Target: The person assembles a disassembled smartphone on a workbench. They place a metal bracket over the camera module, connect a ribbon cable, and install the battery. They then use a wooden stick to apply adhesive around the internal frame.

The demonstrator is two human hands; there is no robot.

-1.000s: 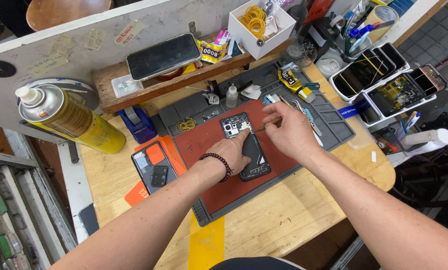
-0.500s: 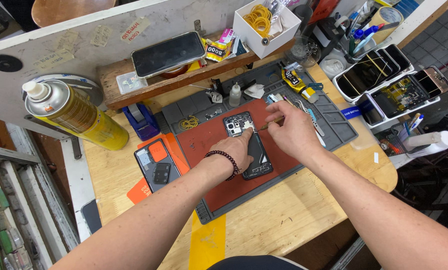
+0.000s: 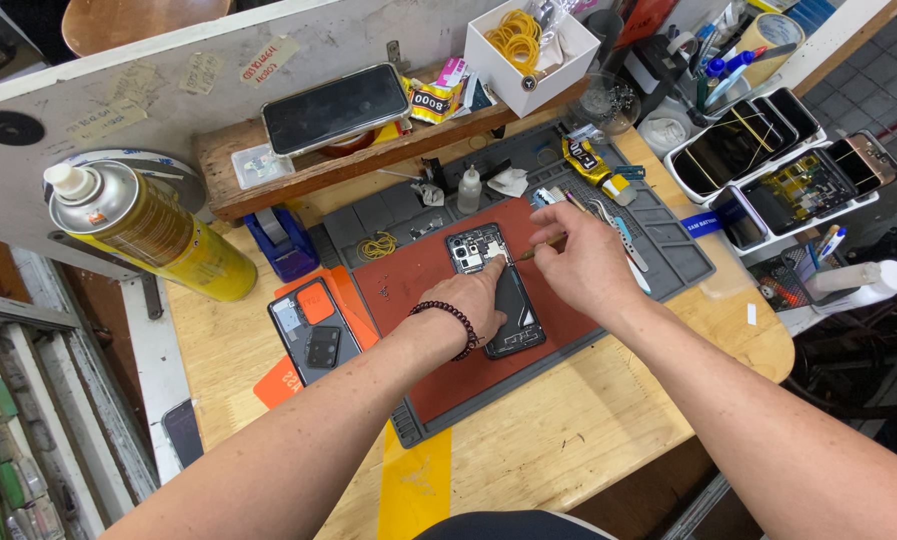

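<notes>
We work mid-frame on a red mat (image 3: 418, 300) atop a cluttered wooden bench (image 3: 568, 430). Our left hand (image 3: 478, 295) presses flat on the opened phone (image 3: 498, 290); our right hand (image 3: 583, 265) pinches a thin tool (image 3: 533, 250), its tip hard to see.

Pale raw wood on the table (image 3: 588, 430), grain showing, a glossy yellow tape strip (image 3: 416, 485) across it. The work mat (image 3: 658, 245) looks matt grey rubber with a dull red inlay. The opened phone (image 3: 498, 290) shows glossy black plastic and bare metal parts. The spray can (image 3: 148, 235) is shiny metal, the box (image 3: 528, 70) matt white card, and dark polished beads ring the left wrist (image 3: 453, 322).
</notes>
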